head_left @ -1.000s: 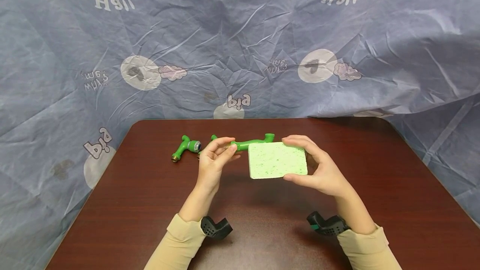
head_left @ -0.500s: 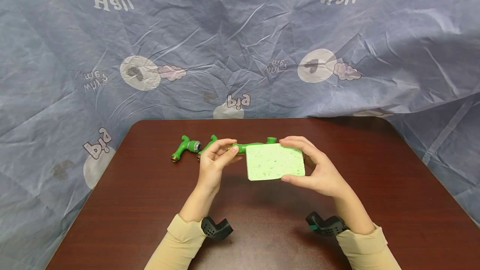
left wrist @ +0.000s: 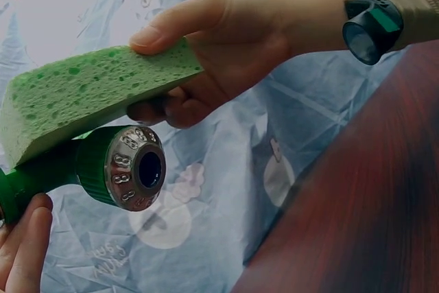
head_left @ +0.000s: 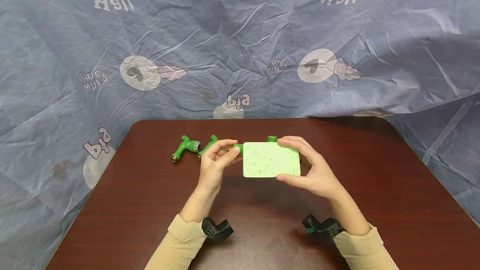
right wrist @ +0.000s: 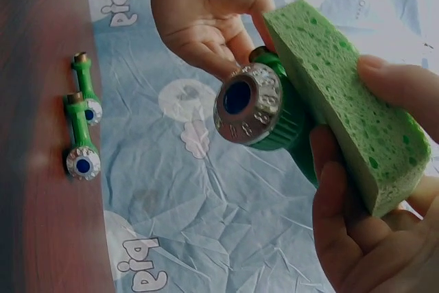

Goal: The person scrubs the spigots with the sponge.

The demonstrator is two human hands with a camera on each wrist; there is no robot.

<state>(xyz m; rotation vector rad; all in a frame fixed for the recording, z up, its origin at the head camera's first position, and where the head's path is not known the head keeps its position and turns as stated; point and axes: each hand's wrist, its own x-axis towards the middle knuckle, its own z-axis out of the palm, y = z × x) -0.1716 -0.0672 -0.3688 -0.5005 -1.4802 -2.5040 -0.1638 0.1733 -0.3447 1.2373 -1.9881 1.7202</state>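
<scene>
My left hand (head_left: 211,168) pinches a green tap (head_left: 240,149) by its brass threaded end, holding it up above the table. A light green sponge (head_left: 271,159) is gripped in my right hand (head_left: 316,174), thumb on one face and fingers around the other edge. The sponge lies along the tap's body and hides most of it in the head view. From the left wrist, the tap's silver ring with a dark blue centre (left wrist: 150,169) shows below the sponge (left wrist: 103,90). In the right wrist view the sponge (right wrist: 343,101) touches the tap's side.
Two more green taps lie on the brown table: one (head_left: 182,148) to the left, another (head_left: 209,143) partly behind my left hand. A blue-grey printed cloth (head_left: 240,45) hangs behind the table (head_left: 150,211). Each wrist wears a black camera.
My right hand has slid the sponge leftward along the tap, covering more of its body. The left hand has barely moved, and the tap's far end sits slightly lower and further right.
</scene>
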